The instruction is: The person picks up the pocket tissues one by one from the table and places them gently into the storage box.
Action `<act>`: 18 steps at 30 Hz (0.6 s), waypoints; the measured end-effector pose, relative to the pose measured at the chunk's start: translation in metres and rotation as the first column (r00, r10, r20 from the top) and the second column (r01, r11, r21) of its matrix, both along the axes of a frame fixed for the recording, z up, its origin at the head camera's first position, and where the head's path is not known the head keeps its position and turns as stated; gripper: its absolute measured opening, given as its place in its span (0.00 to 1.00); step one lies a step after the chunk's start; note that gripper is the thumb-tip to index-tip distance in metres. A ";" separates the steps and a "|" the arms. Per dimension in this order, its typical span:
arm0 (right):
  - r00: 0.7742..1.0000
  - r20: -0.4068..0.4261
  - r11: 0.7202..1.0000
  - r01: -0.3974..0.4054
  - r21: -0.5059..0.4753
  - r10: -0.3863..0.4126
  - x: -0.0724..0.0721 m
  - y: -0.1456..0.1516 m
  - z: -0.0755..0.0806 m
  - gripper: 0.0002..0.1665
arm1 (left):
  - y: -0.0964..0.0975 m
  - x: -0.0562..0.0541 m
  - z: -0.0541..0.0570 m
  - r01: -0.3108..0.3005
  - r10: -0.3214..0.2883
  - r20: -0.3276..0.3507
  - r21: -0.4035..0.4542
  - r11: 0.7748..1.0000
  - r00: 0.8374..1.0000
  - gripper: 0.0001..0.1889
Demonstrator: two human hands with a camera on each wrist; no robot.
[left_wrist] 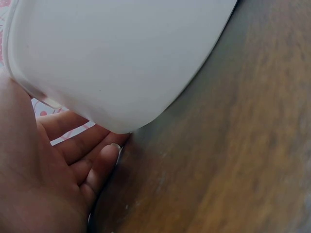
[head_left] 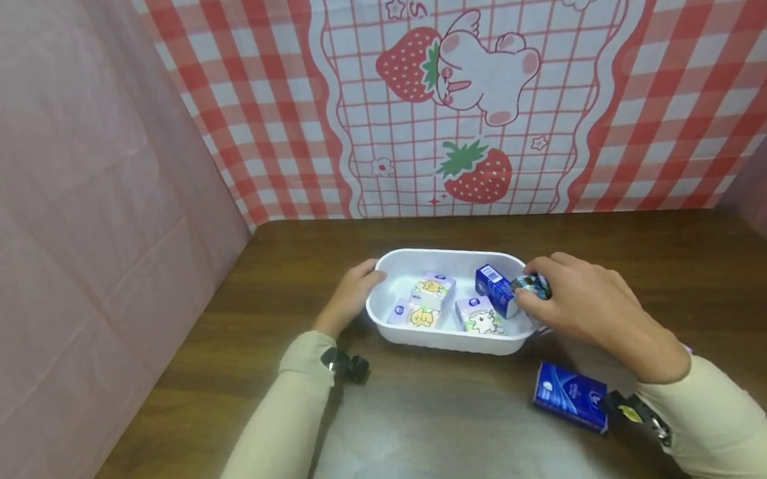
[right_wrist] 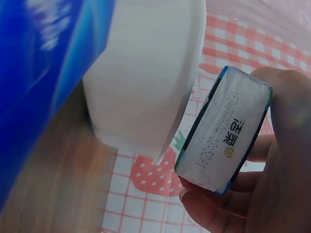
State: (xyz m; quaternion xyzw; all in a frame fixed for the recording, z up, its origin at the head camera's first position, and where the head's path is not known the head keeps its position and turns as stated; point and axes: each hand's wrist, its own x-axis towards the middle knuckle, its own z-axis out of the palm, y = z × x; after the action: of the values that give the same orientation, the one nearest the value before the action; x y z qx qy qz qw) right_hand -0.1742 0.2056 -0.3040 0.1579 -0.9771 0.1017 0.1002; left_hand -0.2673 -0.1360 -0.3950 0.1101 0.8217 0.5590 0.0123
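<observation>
A white plastic tub [head_left: 454,343] sits on the table, and my left hand [head_left: 350,295] grips its left end, thumb over the rim and fingers along the outside. My right hand [head_left: 589,305] pinches a small tissue pack [right_wrist: 226,131] at the tub's right end; in the right wrist view its white side with dark and blue edges shows printed characters. Inside the tub lie several small packs: a lilac one with a yellow cartoon [head_left: 433,287], another in front of it [head_left: 423,317], one with a white cartoon figure [head_left: 480,320], and a blue pack [head_left: 495,290] leaning at the right.
On the table [head_left: 393,420], a larger blue tissue pack [head_left: 569,397] lies in front of the tub, beside my right wrist. A red-and-white checked cloth [head_left: 273,115] with strawberries hangs behind the table. A pale pink cloth [head_left: 96,211] hangs at the left.
</observation>
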 end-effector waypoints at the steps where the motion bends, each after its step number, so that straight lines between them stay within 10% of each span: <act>1: 1.000 0.004 1.000 -0.002 -0.003 0.002 0.000 -0.002 0.000 0.29 | 0.000 0.000 0.000 0.001 -0.001 -0.001 0.001 1.000 1.000 0.21; 18: 1.000 0.003 0.999 -0.027 -0.022 0.028 -0.004 -0.020 0.007 0.30 | 0.000 0.000 0.001 -0.007 0.008 0.012 -0.006 1.000 1.000 0.21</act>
State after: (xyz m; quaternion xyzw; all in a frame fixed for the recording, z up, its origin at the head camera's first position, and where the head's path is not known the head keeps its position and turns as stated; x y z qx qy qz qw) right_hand -0.1784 0.1854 -0.2966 0.1700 -0.9738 0.1141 0.0989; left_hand -0.2671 -0.1358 -0.3944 0.1037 0.8238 0.5572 0.0153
